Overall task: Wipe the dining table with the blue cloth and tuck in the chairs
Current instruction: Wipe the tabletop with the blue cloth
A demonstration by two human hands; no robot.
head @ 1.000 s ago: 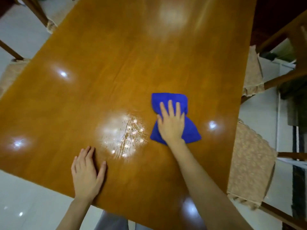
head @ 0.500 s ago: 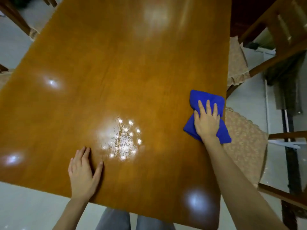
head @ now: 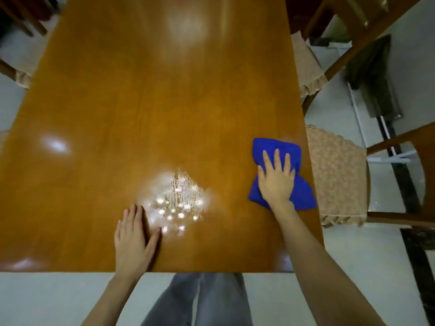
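Observation:
A glossy brown wooden dining table fills most of the view. The crumpled blue cloth lies on it near the right edge. My right hand presses flat on the cloth, fingers spread and pointing away from me. My left hand rests flat on the bare tabletop near the front edge, holding nothing. A chair with a beige patterned seat cushion stands at the table's right side, pulled out. A second cushioned chair stands farther along that side.
A streaky bright glare patch shines on the tabletop between my hands. More chair parts show at the left edge. My grey trouser legs are below the front edge, over a pale tiled floor.
My right hand slid the cloth rightward from the table's middle to its right edge, then slightly back inward. The left hand stayed planted. The view turned squarer to the table.

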